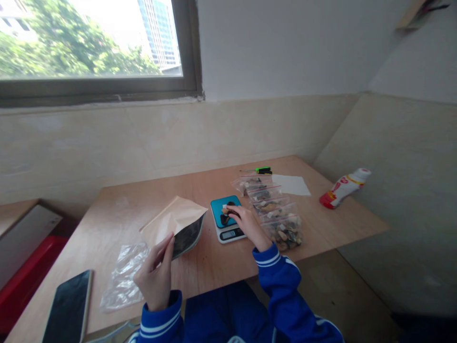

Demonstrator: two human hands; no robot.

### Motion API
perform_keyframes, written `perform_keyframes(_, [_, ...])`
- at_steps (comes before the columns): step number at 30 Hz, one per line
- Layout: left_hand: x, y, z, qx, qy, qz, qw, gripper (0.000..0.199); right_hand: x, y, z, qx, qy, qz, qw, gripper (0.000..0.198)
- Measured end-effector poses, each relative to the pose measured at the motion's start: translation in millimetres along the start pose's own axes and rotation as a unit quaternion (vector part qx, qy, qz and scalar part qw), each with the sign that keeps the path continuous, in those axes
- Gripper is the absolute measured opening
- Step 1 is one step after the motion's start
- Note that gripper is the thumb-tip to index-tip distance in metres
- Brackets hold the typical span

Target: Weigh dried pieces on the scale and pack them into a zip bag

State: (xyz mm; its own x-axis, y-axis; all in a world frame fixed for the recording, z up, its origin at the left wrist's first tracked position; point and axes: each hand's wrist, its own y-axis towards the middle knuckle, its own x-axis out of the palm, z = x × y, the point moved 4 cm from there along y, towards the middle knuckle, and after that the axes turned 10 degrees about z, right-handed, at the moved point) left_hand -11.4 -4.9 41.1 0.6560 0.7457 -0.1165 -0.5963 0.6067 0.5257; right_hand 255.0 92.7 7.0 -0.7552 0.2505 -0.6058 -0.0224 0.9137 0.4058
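My left hand [159,269] pinches the edge of a brown paper pouch [171,214], whose mouth gapes toward the right and shows a dark, silvery inside. Over the blue top of a small kitchen scale [217,206], my right hand [248,221] has its fingers closed on a dark dried piece, perhaps dried mushroom. Other dark and brown dried pieces [224,219] lie on the scale beneath the fingertips. The scale's display [231,234] is lit, but its digits are too small to read.
Several zip bags of dried pieces [285,233] lie in a row right of the scale. Behind them are green-and-black screwdrivers [263,170] and white paper [291,185]. A red-and-white bottle [344,188] stands far right. A clear plastic bag [124,276] and a phone or tablet [69,307] lie left.
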Motion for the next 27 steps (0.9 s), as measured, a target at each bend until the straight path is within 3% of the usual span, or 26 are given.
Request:
perform_keyframes(4, [1,-1,-3,-0.001,-0.006,-0.01,1.0,0.021,-2,30,4,0.051,0.007,0.016,0.999,0.014])
perform_keyframes(11, [-4,0,-1,0.003,0.002,-0.012,1.0,0.02,32,70,16,0.04,0.014,-0.007,0.999,0.007])
perform_keyframes(17, [-4,-2,-3,0.0,0.003,-0.015,1.0,0.02,42,67,23,0.025,0.026,-0.039,0.999,0.01])
perform_keyframes(27, [0,-3,-7,0.009,-0.004,-0.018,1.0,0.021,15,50,84,0.075,0.044,0.066,0.994,0.014])
